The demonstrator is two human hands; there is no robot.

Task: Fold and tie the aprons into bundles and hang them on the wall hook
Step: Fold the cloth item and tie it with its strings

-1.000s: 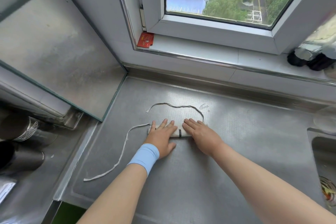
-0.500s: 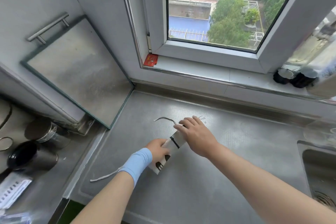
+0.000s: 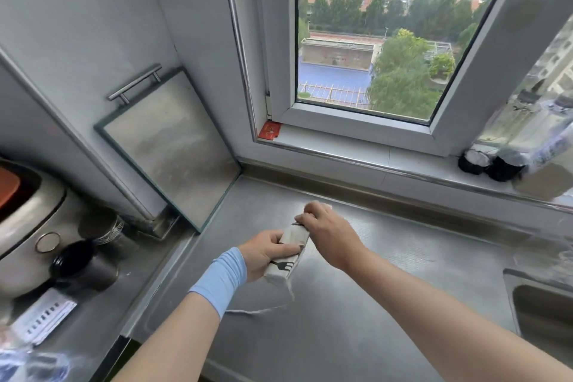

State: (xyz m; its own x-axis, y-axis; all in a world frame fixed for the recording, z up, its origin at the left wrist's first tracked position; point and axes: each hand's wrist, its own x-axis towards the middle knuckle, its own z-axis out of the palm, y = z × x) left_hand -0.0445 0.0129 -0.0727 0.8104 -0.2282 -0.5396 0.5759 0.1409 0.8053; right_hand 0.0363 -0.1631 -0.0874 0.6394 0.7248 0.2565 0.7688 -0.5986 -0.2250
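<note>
Just below the middle of the frame, the rolled apron bundle (image 3: 293,237) is lifted off the steel counter (image 3: 387,304) and tilted, its far end higher. The left hand (image 3: 263,253), with a blue wristband (image 3: 221,277) behind it, wraps its fingers round the lower half. The right hand (image 3: 330,231) curls over the upper end. A thin white string (image 3: 266,309) trails from the bundle's lower end onto the counter. A glass board (image 3: 173,149) leans at centre left, and a sink (image 3: 539,310) sits at the lower right.
</note>
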